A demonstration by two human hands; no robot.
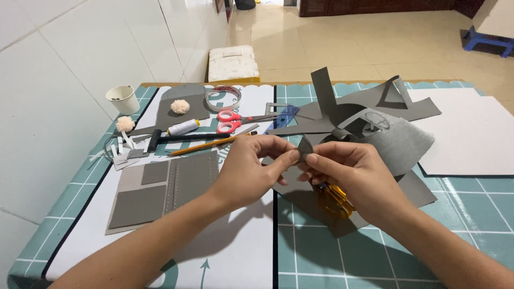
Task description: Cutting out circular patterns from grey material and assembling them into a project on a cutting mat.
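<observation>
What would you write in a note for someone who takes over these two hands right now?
Left hand: fingertips pinch the small grey piece from the left.
Right hand: pinches the same piece from the right, with an orange-handled tool tucked under the palm.
Nearby: stitched grey panel lies flat to the left; red scissors, pencil, white thread spool and grey offcuts sit behind the hands on the cutting mat.
Done: panel pieces are cut and laid out.
Left: the small piece is not yet joined to anything.
</observation>
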